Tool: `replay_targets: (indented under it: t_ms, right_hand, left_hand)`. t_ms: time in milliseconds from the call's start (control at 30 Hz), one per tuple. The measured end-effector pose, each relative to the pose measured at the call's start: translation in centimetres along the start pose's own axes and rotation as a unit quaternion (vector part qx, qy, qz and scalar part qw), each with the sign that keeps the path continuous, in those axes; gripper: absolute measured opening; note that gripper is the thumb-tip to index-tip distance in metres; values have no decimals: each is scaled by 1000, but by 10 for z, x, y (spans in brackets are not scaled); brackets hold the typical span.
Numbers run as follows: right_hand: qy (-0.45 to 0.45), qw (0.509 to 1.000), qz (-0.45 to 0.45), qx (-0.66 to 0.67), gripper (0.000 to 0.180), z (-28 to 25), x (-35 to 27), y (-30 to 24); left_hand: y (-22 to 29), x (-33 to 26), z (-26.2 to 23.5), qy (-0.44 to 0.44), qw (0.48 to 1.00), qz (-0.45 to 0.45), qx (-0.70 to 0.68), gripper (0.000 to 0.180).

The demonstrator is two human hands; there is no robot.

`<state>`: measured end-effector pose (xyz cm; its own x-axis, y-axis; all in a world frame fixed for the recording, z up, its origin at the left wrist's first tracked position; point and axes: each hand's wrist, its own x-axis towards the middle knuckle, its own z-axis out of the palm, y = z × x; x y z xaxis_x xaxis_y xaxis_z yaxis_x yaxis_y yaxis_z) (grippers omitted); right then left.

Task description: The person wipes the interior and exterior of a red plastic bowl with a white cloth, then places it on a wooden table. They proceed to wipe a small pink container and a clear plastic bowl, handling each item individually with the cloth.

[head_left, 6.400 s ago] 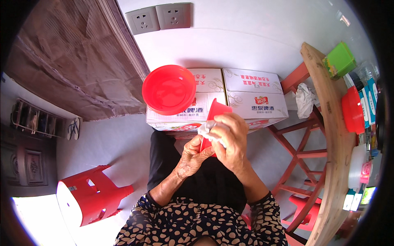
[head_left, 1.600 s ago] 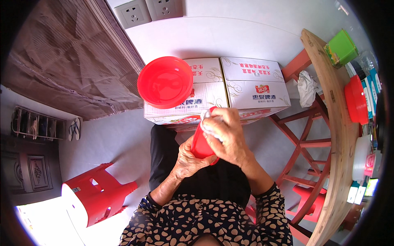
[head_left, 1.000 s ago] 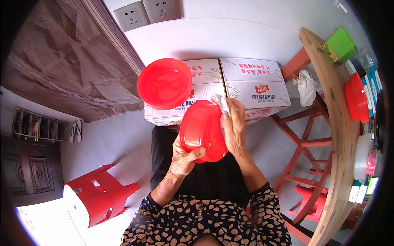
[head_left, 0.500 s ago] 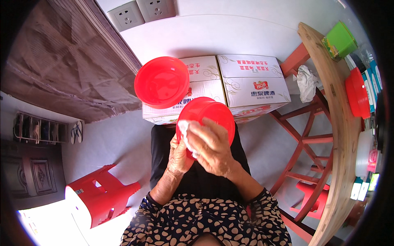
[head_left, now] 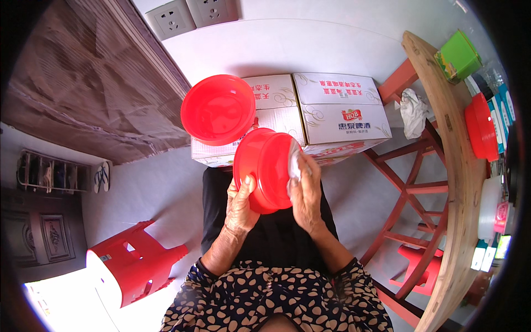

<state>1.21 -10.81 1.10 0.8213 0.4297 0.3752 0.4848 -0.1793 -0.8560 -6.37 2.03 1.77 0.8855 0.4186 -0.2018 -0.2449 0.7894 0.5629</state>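
Above my lap, my left hand (head_left: 241, 206) grips a round red plastic bowl (head_left: 271, 169) by its left side, thumb on the outer wall. The bowl is tilted, its side turned up toward me. My right hand (head_left: 306, 191) holds a crumpled white cloth (head_left: 294, 163) against the bowl's right end, fingers curled round it. Part of the cloth is hidden by those fingers. Beyond, to the left, a second red bowl (head_left: 218, 109) rests upright on a white carton (head_left: 271, 119), its inside facing up.
Another white carton (head_left: 345, 119) stands beside the first, against the wall. At right is a wooden table (head_left: 456, 166) with a stack of red bowls (head_left: 480, 126) and a green container (head_left: 458, 55). A white rag (head_left: 414, 113) hangs near its red frame. One red stool (head_left: 135, 260) is at left.
The bowl in my hands has been turned so its outer side shows instead of its inside. My right hand with the cloth has moved right, from the bowl's left part to its right end.
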Motion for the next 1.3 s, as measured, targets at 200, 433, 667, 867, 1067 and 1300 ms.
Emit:
replay_targets:
  t_ms: [200, 433, 667, 867, 1067, 1300]
  right_hand:
    - [-40, 974, -221, -23, 40, 11, -9, -34]
    - [-42, 962, -259, -80, 21, 3, 34, -48]
    - [33, 997, -59, -28, 18, -15, 62, -6]
    - [-36, 977, -205, -48, 15, -27, 56, -34]
    - [-120, 961, -239, -65, 16, -26, 57, -47]
    - [-185, 974, -99, 87, 13, -43, 78, -8]
  left_hand:
    - [-10, -2, -15, -7, 999, 15, 40, 41]
    - [-13, -7, -6, -44, 995, 42, 78, 42]
    - [-6, -14, 5, -68, 993, -19, 95, 34]
    - [-7, -16, -5, -81, 978, -54, 185, 26]
    - [5, -19, -9, -128, 954, -52, 266, 25]
    - [13, -22, -5, -137, 944, -94, 287, 27]
